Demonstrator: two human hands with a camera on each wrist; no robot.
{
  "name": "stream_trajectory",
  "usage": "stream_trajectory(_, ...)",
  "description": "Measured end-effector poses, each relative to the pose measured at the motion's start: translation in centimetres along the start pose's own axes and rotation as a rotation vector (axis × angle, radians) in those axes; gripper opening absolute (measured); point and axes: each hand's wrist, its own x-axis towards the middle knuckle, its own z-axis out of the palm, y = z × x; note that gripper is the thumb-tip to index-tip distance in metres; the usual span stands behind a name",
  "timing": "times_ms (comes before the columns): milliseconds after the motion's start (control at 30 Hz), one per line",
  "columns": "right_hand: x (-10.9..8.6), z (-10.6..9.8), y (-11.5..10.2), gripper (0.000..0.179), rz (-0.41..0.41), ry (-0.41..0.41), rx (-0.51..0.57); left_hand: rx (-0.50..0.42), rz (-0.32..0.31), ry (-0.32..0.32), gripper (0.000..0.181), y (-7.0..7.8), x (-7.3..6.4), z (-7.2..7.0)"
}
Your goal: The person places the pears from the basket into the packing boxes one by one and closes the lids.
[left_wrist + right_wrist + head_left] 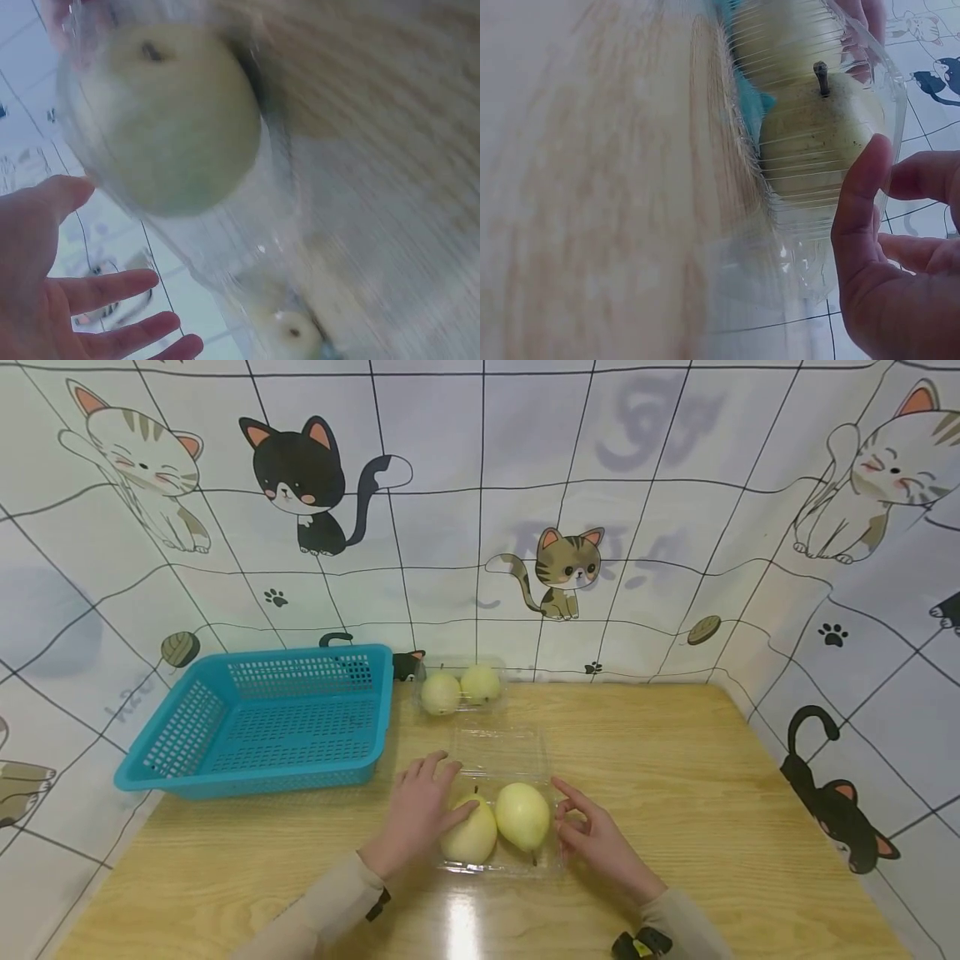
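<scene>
A clear plastic clamshell box (504,867) lies on the table with its lid (501,753) folded back away from me. Two yellow-green pears sit in it side by side, a left pear (471,835) and a right pear (522,816). My left hand (420,814) is at the box's left side, fingers spread and fairly straight, the thumb reaching over the left pear in the head view. In the left wrist view its thumb (75,193) comes right at the box's edge. My right hand (900,247) pinches the box's right rim between thumb and a finger.
A blue plastic basket (255,781) with perforated sides stands at the back left. Behind the open lid, another clear box holding two pears (441,693) stands near the wall. A cat-patterned sheet (450,527) covers the walls around the wooden table (675,793).
</scene>
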Motion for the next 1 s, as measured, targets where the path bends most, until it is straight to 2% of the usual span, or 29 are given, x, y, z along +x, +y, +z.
stream_trajectory(100,0.0,0.0,-0.1,0.066,-0.003,-0.006,-0.004,-0.052,-0.051,0.007,0.05,-0.8,0.2,0.2)
stream_trajectory(300,0.1,-0.1,0.0,0.068,0.009,-0.019,-0.009,-0.125,-0.12,-0.023,0.049,-2.1,0.4,0.7)
stream_trajectory(567,0.3,-0.5,0.6,0.067,0.01,-0.027,-0.04,-0.179,-0.168,-0.025,0.045,-2.8,1.3,0.9)
stream_trajectory(767,0.2,-0.6,0.6,0.067,-0.012,-0.039,-0.035,-0.211,-0.175,-0.008,0.041,-3.2,1.8,1.5)
stream_trajectory(1000,0.3,-0.6,0.5,0.067,-0.013,-0.039,-0.033,-0.225,-0.199,-0.033,0.04,-3.5,2.1,1.8)
